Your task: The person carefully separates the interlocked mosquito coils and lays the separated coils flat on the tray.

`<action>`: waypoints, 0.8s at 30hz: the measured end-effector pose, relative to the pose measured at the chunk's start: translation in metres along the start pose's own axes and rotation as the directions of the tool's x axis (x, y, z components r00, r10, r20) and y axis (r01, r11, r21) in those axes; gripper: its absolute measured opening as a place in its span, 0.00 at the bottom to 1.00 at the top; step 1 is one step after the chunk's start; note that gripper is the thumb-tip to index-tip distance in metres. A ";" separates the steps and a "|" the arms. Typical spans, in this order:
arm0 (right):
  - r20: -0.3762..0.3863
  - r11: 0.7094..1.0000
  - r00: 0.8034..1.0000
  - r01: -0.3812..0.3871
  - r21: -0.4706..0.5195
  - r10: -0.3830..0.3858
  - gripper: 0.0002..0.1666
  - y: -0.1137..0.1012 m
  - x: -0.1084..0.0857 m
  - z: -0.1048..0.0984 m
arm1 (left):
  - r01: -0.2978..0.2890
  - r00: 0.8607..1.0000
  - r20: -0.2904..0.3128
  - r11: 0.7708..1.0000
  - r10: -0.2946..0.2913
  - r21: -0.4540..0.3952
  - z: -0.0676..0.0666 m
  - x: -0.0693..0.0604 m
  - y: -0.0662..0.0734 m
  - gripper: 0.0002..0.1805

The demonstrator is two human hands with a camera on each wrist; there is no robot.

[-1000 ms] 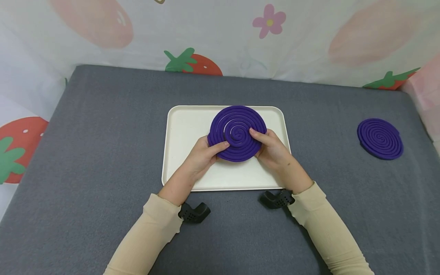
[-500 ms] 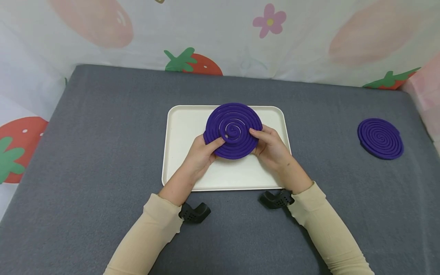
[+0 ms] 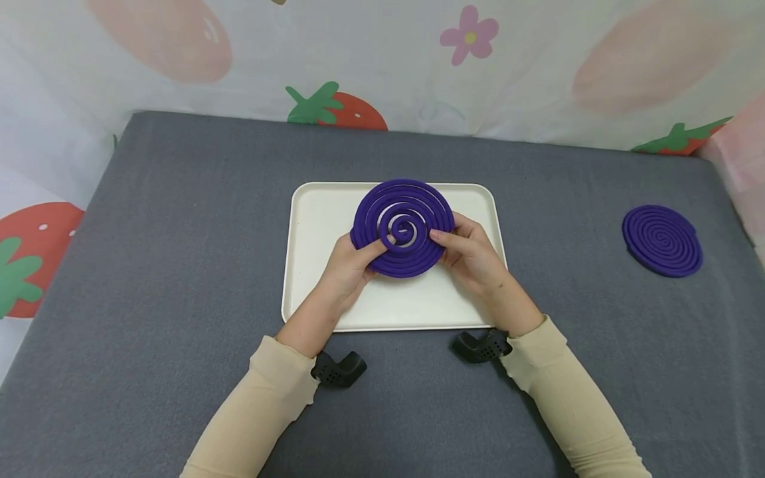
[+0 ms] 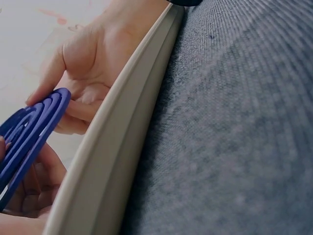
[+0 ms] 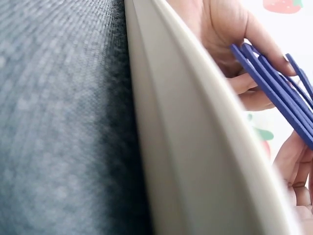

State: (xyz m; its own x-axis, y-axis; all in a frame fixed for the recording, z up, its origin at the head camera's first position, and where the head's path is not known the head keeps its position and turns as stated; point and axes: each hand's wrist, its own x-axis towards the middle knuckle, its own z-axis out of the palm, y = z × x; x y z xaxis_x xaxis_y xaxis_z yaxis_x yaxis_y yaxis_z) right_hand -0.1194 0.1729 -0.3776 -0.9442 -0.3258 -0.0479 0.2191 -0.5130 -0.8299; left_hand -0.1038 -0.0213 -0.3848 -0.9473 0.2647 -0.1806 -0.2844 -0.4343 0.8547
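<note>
At opposite sides of the coil (image 3: 404, 255), the fingers (image 4: 80, 110) are curled beneath and the thumbs press on top: left hand (image 3: 352, 265) with its thumb tip among the inner turns, right hand (image 3: 472, 249) with its thumb further out. Raised and slightly tilted above the tray (image 3: 317, 219), the coil shows gaps between its inner turns, so it is probably light, soft and rubbery, hard to break but apt to sag or unwind. A hold across several turns at both sides, as here, should suit it better than one pinch at the middle; slipping seems a small risk. Further out, the tray lies well in from the far edge of the surface (image 3: 179, 265), and a second coil (image 3: 662, 240) lies flat near the right edge.
</note>
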 end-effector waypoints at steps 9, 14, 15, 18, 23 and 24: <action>0.034 0.999 0.999 0.012 0.042 -0.013 0.02 0.002 0.001 -0.003 | 0.014 1.000 0.001 0.999 -0.014 -0.046 0.000 0.001 0.000 0.14; -0.033 0.999 0.998 0.054 0.002 -0.054 0.06 0.001 0.002 -0.002 | 0.007 1.000 -0.002 0.999 -0.007 -0.044 0.001 0.000 0.000 0.17; -0.054 0.997 0.996 0.070 -0.016 -0.071 0.08 0.001 0.002 -0.002 | 0.005 1.000 -0.003 0.999 -0.005 -0.042 0.001 0.000 0.000 0.17; -0.102 0.989 0.986 0.121 -0.089 -0.130 0.16 0.001 0.003 -0.002 | 0.003 1.000 -0.007 1.000 -0.003 -0.029 0.001 0.001 0.000 0.15; -0.114 0.965 0.967 0.208 -0.159 -0.227 0.22 0.002 0.005 -0.003 | -0.010 1.000 -0.002 1.000 0.010 -0.005 0.000 0.001 -0.001 0.13; -0.115 0.960 0.963 0.223 -0.170 -0.244 0.23 0.002 0.005 -0.003 | -0.012 1.000 0.000 1.000 0.012 0.000 0.001 0.001 -0.001 0.13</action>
State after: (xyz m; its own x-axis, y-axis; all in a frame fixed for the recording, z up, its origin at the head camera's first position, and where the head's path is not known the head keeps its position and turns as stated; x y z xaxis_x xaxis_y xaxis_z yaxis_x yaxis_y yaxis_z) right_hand -0.1247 0.1728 -0.3809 -0.9910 -0.0966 0.0926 -0.0423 -0.4303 -0.9017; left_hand -0.1043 -0.0200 -0.3858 -0.9507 0.2592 -0.1703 -0.2728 -0.4378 0.8567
